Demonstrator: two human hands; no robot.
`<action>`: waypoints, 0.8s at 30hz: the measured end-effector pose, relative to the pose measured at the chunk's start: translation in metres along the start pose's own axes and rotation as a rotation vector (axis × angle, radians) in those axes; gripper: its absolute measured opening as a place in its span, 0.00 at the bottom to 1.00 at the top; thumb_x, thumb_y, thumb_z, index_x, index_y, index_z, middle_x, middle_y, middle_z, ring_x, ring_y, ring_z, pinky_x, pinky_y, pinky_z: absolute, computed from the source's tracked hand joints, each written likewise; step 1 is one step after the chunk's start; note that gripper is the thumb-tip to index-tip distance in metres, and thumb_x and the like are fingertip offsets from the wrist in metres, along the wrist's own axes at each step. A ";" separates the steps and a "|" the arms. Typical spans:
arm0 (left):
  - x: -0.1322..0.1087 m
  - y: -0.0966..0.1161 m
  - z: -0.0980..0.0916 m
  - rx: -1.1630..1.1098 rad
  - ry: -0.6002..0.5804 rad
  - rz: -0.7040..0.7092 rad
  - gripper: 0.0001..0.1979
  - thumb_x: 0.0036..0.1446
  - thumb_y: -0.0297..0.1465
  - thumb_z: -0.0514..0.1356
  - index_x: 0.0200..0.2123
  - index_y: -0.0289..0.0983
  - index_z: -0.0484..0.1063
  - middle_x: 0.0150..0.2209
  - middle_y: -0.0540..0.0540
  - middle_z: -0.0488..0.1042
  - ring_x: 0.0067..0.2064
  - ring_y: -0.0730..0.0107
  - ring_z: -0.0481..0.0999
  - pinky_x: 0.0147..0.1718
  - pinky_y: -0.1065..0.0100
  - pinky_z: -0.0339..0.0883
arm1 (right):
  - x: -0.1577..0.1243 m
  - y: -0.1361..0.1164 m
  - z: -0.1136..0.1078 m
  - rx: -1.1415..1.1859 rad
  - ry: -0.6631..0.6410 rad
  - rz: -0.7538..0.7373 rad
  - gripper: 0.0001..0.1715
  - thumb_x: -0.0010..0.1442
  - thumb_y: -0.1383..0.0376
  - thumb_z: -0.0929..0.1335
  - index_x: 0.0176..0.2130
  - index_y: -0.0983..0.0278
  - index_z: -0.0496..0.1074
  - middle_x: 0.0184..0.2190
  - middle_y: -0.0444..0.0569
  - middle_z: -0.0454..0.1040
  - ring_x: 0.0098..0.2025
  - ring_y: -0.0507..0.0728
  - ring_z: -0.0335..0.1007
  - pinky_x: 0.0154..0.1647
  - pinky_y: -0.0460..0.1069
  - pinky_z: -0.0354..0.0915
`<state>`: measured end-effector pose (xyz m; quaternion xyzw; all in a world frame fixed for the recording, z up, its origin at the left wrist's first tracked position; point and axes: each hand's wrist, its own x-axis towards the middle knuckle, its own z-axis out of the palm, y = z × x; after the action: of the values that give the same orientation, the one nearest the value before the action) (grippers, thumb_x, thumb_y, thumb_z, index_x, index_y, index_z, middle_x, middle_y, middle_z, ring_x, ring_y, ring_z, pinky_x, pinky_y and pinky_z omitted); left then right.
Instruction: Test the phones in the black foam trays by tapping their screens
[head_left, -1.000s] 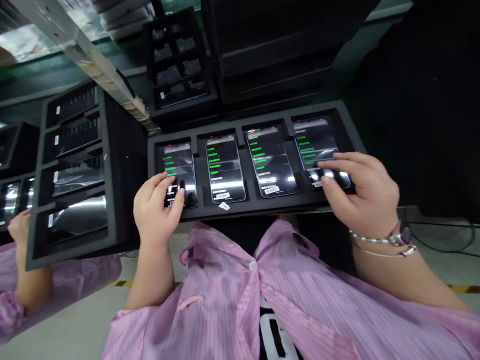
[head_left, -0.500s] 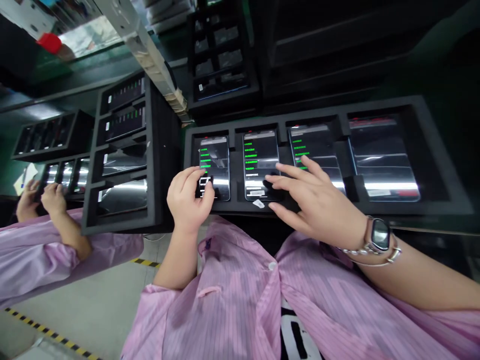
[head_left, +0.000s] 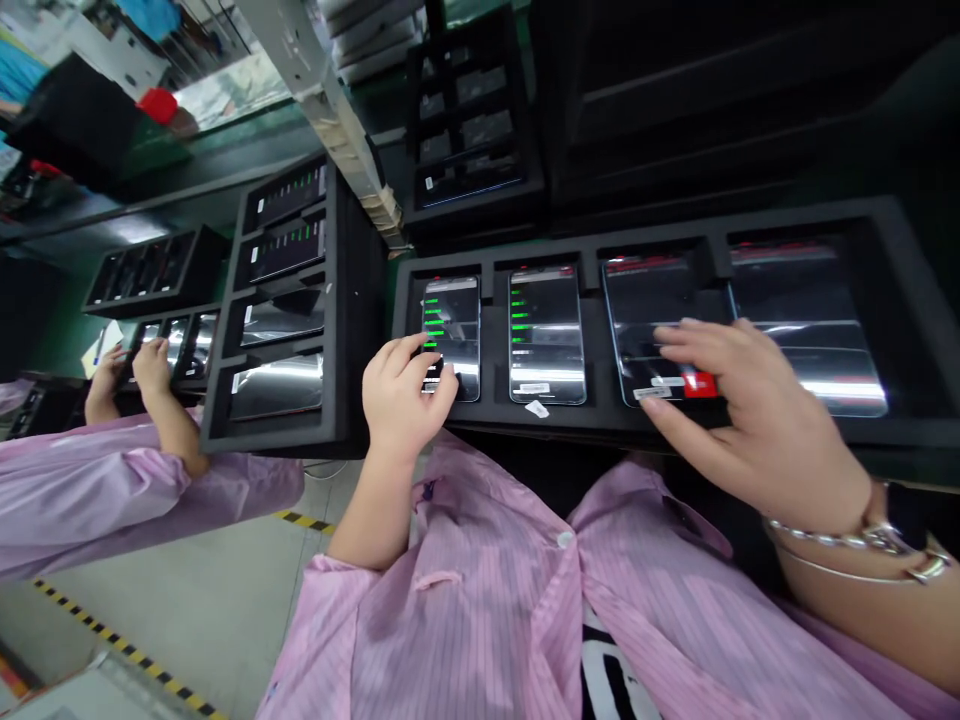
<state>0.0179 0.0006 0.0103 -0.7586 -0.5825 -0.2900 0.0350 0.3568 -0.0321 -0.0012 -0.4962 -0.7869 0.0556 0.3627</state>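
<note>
A long black foam tray (head_left: 495, 390) lies in front of me with smartphones set in its slots. My left hand (head_left: 405, 385), fingers apart, is over the lower part of the leftmost phone (head_left: 461, 320), whose screen shows green lines of text. Just right of it, the second phone (head_left: 551, 335) shows similar green lines and no hand is on it. My right hand (head_left: 750, 420) spreads over the third phone (head_left: 637, 310), which has red text at the top and a red block low on its screen. Partly behind that hand lies the rightmost phone (head_left: 810, 330). Neither hand grips anything.
Stacked foam trays of phones (head_left: 277, 330) rise at the left, by a taped metal post (head_left: 345, 140). Another tray (head_left: 472, 140) stands behind. A co-worker's hands (head_left: 150, 370) work over phones at far left. A small white label (head_left: 537, 409) rests on the tray's front edge.
My right hand has moved right, from between the second and third phones to over the third. That phone's green lines gave way to red text and a red block. My left hand stays at the leftmost phone.
</note>
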 end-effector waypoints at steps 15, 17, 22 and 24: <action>0.043 0.071 0.041 0.004 -0.216 0.265 0.38 0.62 0.56 0.64 0.65 0.36 0.69 0.69 0.32 0.66 0.71 0.39 0.61 0.72 0.37 0.51 | 0.048 0.022 0.029 -0.135 0.127 -0.049 0.20 0.70 0.54 0.67 0.53 0.65 0.74 0.57 0.62 0.73 0.62 0.67 0.69 0.68 0.70 0.62; 0.044 0.066 0.042 -0.021 -0.269 0.272 0.35 0.65 0.54 0.62 0.65 0.37 0.69 0.62 0.35 0.74 0.64 0.47 0.71 0.71 0.37 0.52 | 0.048 0.023 0.032 -0.152 0.065 -0.020 0.17 0.71 0.53 0.66 0.49 0.63 0.75 0.52 0.58 0.76 0.57 0.66 0.72 0.66 0.72 0.61; 0.047 0.063 0.037 -0.020 -0.282 0.293 0.23 0.68 0.48 0.62 0.56 0.38 0.75 0.58 0.38 0.77 0.61 0.47 0.74 0.70 0.36 0.54 | 0.054 0.021 0.028 -0.051 -0.043 0.025 0.15 0.72 0.55 0.65 0.43 0.61 0.75 0.48 0.54 0.78 0.53 0.62 0.74 0.67 0.69 0.61; 0.049 0.062 0.038 -0.027 -0.292 0.291 0.21 0.68 0.46 0.63 0.56 0.38 0.74 0.59 0.37 0.77 0.62 0.47 0.74 0.69 0.35 0.54 | 0.057 0.020 0.026 -0.036 -0.054 0.059 0.14 0.72 0.55 0.65 0.42 0.61 0.75 0.48 0.54 0.79 0.53 0.62 0.74 0.67 0.69 0.61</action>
<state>0.0965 0.0380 0.0194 -0.8690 -0.4619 -0.1767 -0.0185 0.3412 0.0322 0.0001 -0.5241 -0.7822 0.0656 0.3305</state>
